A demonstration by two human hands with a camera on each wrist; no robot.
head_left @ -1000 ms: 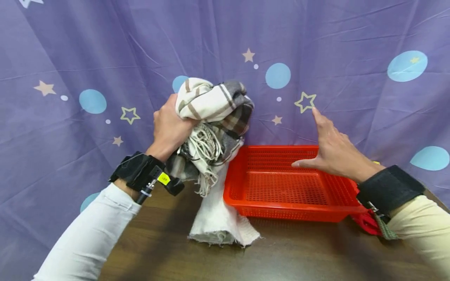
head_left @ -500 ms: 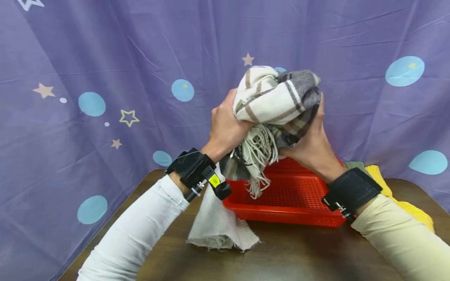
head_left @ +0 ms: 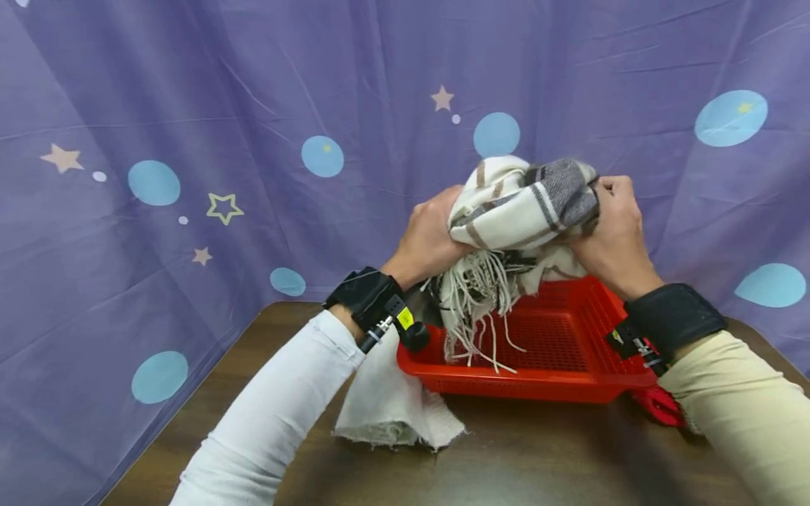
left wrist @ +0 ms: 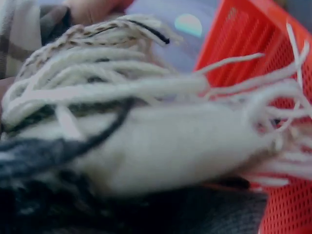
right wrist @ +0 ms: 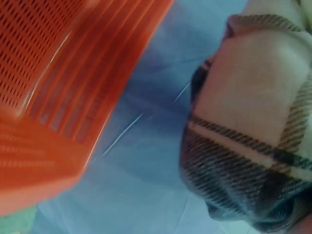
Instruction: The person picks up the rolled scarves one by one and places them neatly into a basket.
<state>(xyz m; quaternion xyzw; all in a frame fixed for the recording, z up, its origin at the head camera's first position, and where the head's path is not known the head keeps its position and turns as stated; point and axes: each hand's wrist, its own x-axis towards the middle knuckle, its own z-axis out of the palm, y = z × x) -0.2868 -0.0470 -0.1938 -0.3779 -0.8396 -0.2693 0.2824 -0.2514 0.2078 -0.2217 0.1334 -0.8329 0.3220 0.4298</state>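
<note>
A bunched plaid scarf (head_left: pixel 519 207), white with grey and brown stripes, is held up between both hands over the red plastic basket (head_left: pixel 538 383). My left hand (head_left: pixel 430 235) grips its left side, thumb near the fringe. On the other side my right hand (head_left: pixel 614 232) holds the scarf with curled fingers. White fringe (head_left: pixel 477 295) hangs down in front of the basket's interior. In the left wrist view the fringe (left wrist: pixel 107 92) fills much of the picture, with the basket behind. The right wrist view shows the folded plaid scarf (right wrist: pixel 248 136) apart from the basket wall (right wrist: pixel 92 97).
An off-white cloth (head_left: pixel 392 407) with frayed edges lies on the wooden table (head_left: pixel 519 457), left of the basket. A red knitted item (head_left: pixel 658 406) shows at the basket's right, partly behind the right sleeve. A purple curtain (head_left: pixel 380 84) hangs behind the table.
The left hand has carried the scarf rightward over the basket. The right hand, open and apart at first, has taken hold of it. Lately the scarf has dropped lower and its fringe has loosened.
</note>
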